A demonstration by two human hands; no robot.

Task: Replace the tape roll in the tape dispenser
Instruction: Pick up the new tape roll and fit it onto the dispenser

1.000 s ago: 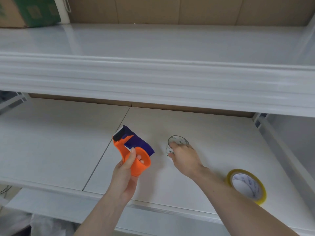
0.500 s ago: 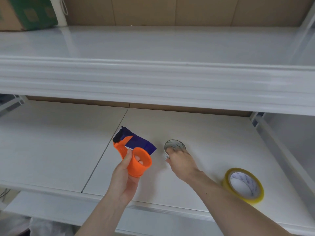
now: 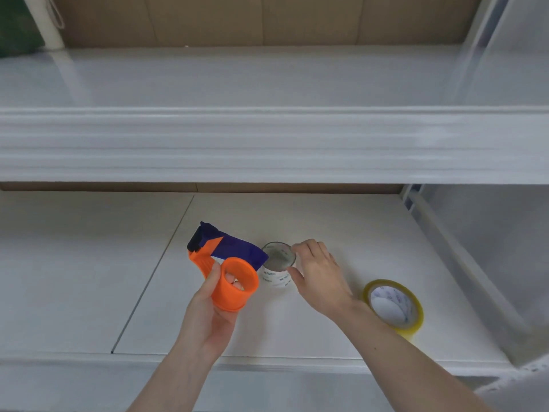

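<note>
My left hand (image 3: 208,316) holds an orange and purple tape dispenser (image 3: 234,281) above the lower shelf, thumb on its handle and fingers inside the bare orange hub. Just right of it an empty white tape core (image 3: 277,260) stands upright on the shelf. My right hand (image 3: 320,278) is beside the core on its right, fingers apart, with the index tip at the rim and the thumb by its side wall. A full yellow-tinted tape roll (image 3: 392,304) lies flat on the shelf further right, behind my right forearm.
The white lower shelf (image 3: 297,331) has a seam running left of the dispenser. The upper shelf's thick front edge (image 3: 267,144) overhangs close above. A white frame rail (image 3: 445,248) bounds the right side. A green box (image 3: 15,25) sits on the upper shelf's far left.
My right hand has shifted from on top of the core to its right side, uncovering the core's open top. The dispenser in my left hand stayed about where it was.
</note>
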